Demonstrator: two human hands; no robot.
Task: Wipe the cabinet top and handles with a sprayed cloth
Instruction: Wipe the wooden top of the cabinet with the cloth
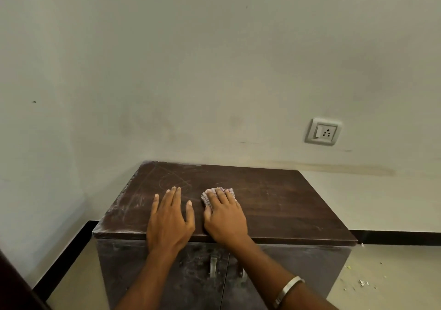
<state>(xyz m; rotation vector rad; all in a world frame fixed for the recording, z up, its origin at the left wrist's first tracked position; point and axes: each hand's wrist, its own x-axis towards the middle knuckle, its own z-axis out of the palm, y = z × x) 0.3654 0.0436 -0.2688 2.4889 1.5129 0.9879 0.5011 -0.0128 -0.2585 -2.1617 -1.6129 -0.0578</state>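
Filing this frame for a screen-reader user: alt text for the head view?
A right hand presses a checked cloth flat on a dusty dark cabinet top, the left hand flat beside it. Two metal handles show below; a wall socket sits upper right.

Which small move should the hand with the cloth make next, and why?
Probably slide the right hand, pressing the checked cloth, leftward past the left hand onto the dusty, smeared left part of the cabinet top. The right part looks darker and cleaner.
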